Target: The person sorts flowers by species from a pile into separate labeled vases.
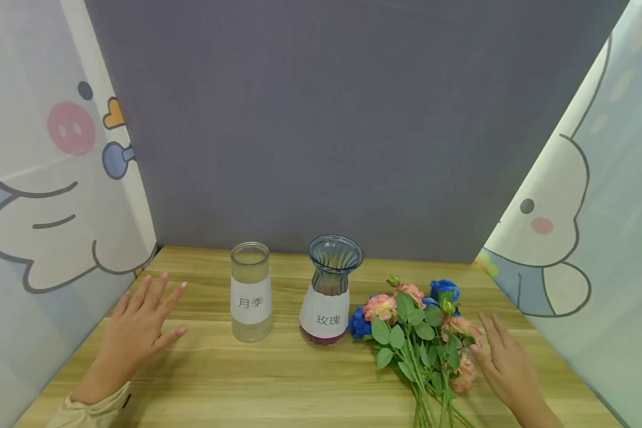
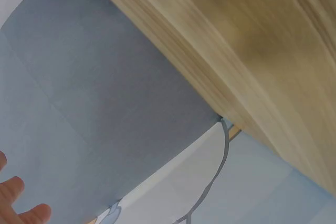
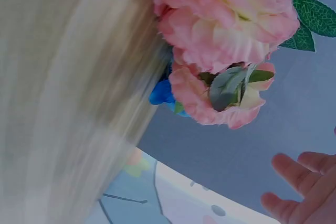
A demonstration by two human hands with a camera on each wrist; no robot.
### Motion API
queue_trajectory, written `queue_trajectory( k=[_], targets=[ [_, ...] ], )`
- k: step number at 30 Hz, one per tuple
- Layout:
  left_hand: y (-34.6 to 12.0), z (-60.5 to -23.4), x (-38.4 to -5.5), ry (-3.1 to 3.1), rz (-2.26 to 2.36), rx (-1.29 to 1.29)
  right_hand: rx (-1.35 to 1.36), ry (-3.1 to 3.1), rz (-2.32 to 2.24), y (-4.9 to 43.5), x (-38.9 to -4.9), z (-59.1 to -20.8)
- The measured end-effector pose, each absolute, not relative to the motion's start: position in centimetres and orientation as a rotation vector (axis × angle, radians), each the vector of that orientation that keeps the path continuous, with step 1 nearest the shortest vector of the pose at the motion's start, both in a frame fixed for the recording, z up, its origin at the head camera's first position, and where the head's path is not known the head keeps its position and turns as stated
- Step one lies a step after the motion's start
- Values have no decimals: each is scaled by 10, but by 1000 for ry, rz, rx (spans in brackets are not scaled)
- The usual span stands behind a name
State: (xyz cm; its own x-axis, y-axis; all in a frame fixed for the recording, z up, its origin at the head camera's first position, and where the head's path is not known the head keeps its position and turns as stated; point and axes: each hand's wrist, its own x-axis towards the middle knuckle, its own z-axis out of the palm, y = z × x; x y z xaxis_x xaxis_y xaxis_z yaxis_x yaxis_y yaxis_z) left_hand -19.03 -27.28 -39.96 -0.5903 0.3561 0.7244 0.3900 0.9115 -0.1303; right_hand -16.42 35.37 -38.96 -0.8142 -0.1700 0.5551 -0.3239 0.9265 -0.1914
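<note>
In the head view a bunch of artificial flowers lies on the right of the wooden table, with pink flowers [image 1: 381,307], blue flowers [image 1: 359,324] and green stems pointing toward the front edge. My right hand [image 1: 505,362] is just right of the bunch, fingers extended, holding nothing; the right wrist view shows pink petals [image 3: 228,22] close by. On the left side, my left hand [image 1: 138,327] is spread and holds nothing. Nearest to it stands a clear glass vase [image 1: 251,330] with a white label. Beside that is a blue-tinted flared vase [image 1: 336,255], also labelled, with a purplish-red base.
The wooden table [image 1: 235,386] meets a dark grey panel [image 1: 321,131] at the back. Cartoon-printed sheets flank it, one left [image 1: 27,148] and one right [image 1: 615,238]. Bare wood lies in front of both vases.
</note>
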Motion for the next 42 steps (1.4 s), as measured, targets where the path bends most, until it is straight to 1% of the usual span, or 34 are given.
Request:
queue_trajectory(
  k=[8,15,18,24,27,32,38,42],
  targets=[
    [-275,-403,-196,-2221,-201,-581,339,-2598,718,349,-160,-398],
    [-268,-401,-208,-2128,-338,-729,317,-2630,887,339,-163,-392],
    [-262,-397,-212,-2099,-358,-775,214,-2716,977,334,-165,-383],
    [-250,-386,-217,-2124,-388,-766,-135,-2850,1470,326,-169,-365],
    [-243,-380,-219,-2163,-402,-753,-235,-2843,1621,321,-171,-361],
    [-232,-372,-224,-2179,-409,-731,-158,-2879,1695,316,-175,-359],
    [-219,-367,-234,-2046,-439,-765,54,-2951,1859,308,-174,-359],
    [-211,-362,-238,-1987,-489,-813,72,-2978,1853,299,-175,-361]
  ],
)
